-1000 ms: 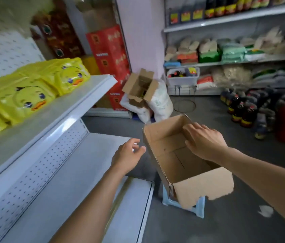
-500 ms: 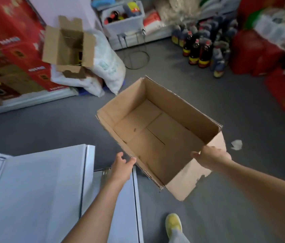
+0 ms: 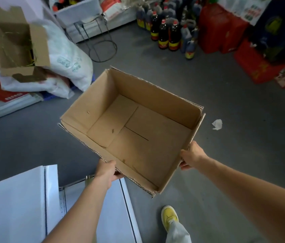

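I hold the empty box (image 3: 138, 130) up, left hand (image 3: 106, 170) gripping its rim at seven o'clock, right hand (image 3: 189, 157) gripping at four; next it probably needs a level set-down.

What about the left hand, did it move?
Yes. The left hand reached rightward from the white shelf to the cardboard box rim, gripping it now.

Floor (image 3: 225, 111): grey, under me; my yellow shoe (image 3: 169, 216) on it
Far side: dark bottles (image 3: 168, 35) beside red boxes (image 3: 217, 30); wire stand (image 3: 102, 50)
Left: white sacks (image 3: 68, 62)
Right: paper scrap (image 3: 217, 124)
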Motion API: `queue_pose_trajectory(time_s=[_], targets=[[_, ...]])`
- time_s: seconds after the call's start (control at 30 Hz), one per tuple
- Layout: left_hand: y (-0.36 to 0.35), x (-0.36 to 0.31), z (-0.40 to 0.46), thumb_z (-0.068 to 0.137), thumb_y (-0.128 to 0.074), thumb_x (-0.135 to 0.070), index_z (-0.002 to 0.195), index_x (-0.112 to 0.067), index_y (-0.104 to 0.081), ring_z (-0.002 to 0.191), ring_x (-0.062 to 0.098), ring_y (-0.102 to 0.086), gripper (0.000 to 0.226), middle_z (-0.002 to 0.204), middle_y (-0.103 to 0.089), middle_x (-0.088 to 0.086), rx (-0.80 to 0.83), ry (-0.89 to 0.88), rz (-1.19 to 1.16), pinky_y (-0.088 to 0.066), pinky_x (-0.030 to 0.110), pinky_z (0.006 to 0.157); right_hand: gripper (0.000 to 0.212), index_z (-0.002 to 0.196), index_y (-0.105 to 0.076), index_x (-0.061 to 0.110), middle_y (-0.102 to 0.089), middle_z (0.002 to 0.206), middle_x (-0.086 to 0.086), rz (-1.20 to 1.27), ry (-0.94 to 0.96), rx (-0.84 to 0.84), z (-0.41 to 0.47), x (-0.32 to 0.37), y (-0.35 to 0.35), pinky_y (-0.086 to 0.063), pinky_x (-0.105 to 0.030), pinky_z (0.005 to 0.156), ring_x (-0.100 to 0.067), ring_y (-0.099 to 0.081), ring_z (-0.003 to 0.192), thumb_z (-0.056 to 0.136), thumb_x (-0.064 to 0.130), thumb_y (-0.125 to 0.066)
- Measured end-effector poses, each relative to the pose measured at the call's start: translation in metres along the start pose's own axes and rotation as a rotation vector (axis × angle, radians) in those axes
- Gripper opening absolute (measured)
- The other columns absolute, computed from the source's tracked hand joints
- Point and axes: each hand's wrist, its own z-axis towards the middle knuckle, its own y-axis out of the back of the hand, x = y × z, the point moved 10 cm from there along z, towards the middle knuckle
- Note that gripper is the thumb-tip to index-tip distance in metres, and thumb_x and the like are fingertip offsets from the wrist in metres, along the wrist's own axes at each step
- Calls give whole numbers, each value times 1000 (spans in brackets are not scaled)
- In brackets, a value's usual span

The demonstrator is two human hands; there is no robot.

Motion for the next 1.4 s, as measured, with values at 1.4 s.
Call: queue_pose_trajectory(time_s=[1.4], targets=[[-660, 114, -671, 89, -43, 14, 83, 6, -48, 72, 41, -60, 12, 83, -52, 24, 997, -304, 645, -57, 52, 52, 17, 97, -50, 6, -69, 74, -18, 690, -362, -984, -413, -628, 647, -60, -48, 71, -31, -71, 60, 88, 18, -44]])
